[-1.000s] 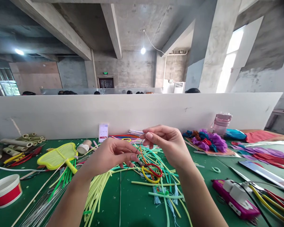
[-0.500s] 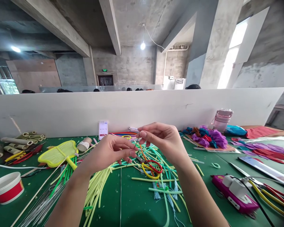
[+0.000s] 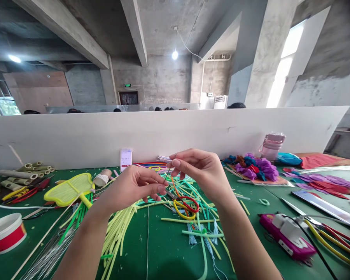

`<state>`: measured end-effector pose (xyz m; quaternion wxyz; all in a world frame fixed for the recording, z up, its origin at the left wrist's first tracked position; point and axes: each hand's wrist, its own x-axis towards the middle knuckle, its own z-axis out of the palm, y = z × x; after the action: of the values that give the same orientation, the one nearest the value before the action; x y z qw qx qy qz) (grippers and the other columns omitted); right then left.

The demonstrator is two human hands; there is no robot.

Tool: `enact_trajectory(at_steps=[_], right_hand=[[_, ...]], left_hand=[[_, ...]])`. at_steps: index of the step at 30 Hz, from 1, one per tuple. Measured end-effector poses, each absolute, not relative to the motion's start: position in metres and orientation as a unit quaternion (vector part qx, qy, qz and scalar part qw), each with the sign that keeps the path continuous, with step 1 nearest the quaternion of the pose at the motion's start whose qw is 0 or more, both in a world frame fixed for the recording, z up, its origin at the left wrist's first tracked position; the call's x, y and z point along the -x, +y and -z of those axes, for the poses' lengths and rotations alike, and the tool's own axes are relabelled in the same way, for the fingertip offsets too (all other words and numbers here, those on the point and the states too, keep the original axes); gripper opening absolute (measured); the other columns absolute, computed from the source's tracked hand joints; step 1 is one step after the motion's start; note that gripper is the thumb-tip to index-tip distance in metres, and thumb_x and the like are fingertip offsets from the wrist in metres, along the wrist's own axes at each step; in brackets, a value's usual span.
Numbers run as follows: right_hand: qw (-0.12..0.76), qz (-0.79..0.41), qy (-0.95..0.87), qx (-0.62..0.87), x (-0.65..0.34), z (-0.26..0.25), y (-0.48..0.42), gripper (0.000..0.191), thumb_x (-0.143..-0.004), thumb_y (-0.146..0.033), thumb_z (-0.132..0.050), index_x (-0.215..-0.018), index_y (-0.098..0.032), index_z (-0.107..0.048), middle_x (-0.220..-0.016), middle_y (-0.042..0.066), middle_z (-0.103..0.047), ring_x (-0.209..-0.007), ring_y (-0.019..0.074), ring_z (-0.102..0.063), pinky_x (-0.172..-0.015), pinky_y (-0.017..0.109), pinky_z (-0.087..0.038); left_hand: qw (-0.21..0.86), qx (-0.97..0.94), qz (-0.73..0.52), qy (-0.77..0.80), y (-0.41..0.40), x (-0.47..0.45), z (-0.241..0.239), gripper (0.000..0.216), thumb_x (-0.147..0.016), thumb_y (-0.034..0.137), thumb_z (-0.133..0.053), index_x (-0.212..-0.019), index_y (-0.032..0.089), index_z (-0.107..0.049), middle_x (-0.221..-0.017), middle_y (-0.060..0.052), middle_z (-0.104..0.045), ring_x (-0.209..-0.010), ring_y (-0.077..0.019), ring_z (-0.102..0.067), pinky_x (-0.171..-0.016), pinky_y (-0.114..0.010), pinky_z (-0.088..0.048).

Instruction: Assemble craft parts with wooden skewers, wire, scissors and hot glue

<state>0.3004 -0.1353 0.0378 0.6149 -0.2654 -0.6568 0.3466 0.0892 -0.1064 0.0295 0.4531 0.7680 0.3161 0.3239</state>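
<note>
In the middle of the view, my left hand (image 3: 131,188) and my right hand (image 3: 203,173) are raised over the table. Each pinches the same thin dark wire (image 3: 167,175) between thumb and fingers, so it spans the small gap between them. The right hand sits slightly higher. Behind and below the hands lie scissors with red and yellow handles (image 3: 183,211), among pale green and mint plastic tubes (image 3: 192,186). A sheaf of yellow-green tubes (image 3: 116,237) lies below my left hand.
At left are a yellow mesh fan shape (image 3: 70,189), bamboo pieces (image 3: 17,174), a paper cup (image 3: 7,235) and metal wires (image 3: 51,256). At right are crumpled purple flowers (image 3: 265,168), a pink bottle (image 3: 272,146), a purple power strip (image 3: 288,241) and more scissors (image 3: 317,229). A white partition (image 3: 76,136) stands behind.
The camera view has shifted slightly. Both hands keep their pinch on the wire, with almost no movement against each other.
</note>
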Motion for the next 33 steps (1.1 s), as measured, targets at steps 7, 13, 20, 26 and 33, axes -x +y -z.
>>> enact_trajectory(at_steps=[7,13,20,26,33], right_hand=[[0.61,-0.352,-0.659,0.262,-0.2985,-0.0383,-0.1346,0.007,-0.082,-0.028,-0.08,-0.087,-0.023,-0.079,-0.078,0.002,-0.079,-0.064,0.0123,-0.072,-0.056,0.022,-0.057],[0.61,-0.348,-0.662,0.262,-0.2985,-0.0385,-0.1356,0.008,-0.082,-0.027,-0.08,-0.087,-0.021,-0.079,-0.079,0.002,-0.079,-0.064,0.0129,-0.073,-0.056,0.023,-0.058],[0.604,-0.351,-0.662,0.27,-0.2994,-0.0384,-0.1363,0.011,-0.082,-0.03,-0.08,-0.087,-0.021,-0.078,-0.077,0.002,-0.079,-0.066,0.0139,-0.073,-0.057,0.024,-0.056],[0.606,-0.34,-0.664,0.276,-0.298,-0.0389,-0.1375,0.013,-0.081,-0.031,-0.08,-0.086,-0.02,-0.077,-0.075,0.003,-0.078,-0.064,0.0145,-0.071,-0.056,0.026,-0.055],[0.614,-0.349,-0.661,0.255,-0.2971,-0.0391,-0.138,0.012,-0.083,-0.031,-0.078,-0.087,-0.02,-0.077,-0.072,0.002,-0.077,-0.066,0.0138,-0.07,-0.057,0.025,-0.054]], left_hand=[[0.45,-0.77,-0.315,0.325,-0.1068,-0.089,-0.0301,0.021,-0.078,0.035,-0.08,-0.091,0.019,-0.079,-0.081,-0.005,-0.08,-0.071,-0.0164,-0.075,-0.055,-0.019,-0.052],[0.45,-0.769,-0.317,0.325,-0.1092,-0.0892,-0.0316,0.02,-0.077,0.035,-0.08,-0.089,0.019,-0.079,-0.08,-0.005,-0.079,-0.07,-0.0162,-0.075,-0.057,-0.019,-0.053],[0.447,-0.769,-0.319,0.328,-0.1085,-0.0902,-0.032,0.022,-0.078,0.035,-0.079,-0.09,0.016,-0.078,-0.08,-0.008,-0.079,-0.069,-0.0176,-0.074,-0.056,-0.022,-0.053],[0.435,-0.777,-0.315,0.329,-0.1082,-0.0883,-0.0306,0.026,-0.08,0.039,-0.077,-0.091,0.017,-0.079,-0.082,-0.009,-0.079,-0.071,-0.0188,-0.073,-0.055,-0.023,-0.052],[0.423,-0.788,-0.313,0.32,-0.1087,-0.0889,-0.0314,0.02,-0.081,0.037,-0.077,-0.087,0.018,-0.079,-0.081,-0.006,-0.078,-0.07,-0.0168,-0.073,-0.056,-0.021,-0.052]])
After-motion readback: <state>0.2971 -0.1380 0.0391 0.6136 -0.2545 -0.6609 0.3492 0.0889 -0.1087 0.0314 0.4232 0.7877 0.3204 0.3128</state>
